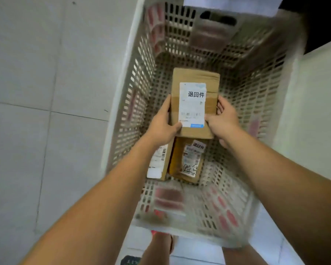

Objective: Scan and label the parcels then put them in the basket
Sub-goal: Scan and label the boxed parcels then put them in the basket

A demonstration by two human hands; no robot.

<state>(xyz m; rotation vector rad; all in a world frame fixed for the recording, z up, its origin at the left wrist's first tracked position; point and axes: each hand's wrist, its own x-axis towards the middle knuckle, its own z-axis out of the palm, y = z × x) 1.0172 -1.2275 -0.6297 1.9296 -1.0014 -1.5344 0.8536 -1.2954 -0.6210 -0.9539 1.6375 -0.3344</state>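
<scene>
Forearms (107, 197) over beige slotted plastic basket (138, 83) | my left hand (163, 127) and right hand (223, 119) each grip brown cardboard parcel (195, 77) inside basket

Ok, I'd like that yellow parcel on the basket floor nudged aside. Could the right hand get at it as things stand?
Probably not yet: the right hand grips the labelled box with the left hand. Freed, its way down to the yellow parcel looks open.

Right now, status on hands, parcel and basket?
Left hand and right hand both grip the labelled box, down inside the basket. White-sided parcel and brown parcel lie on the bottom. Nothing seen in the way.
</scene>
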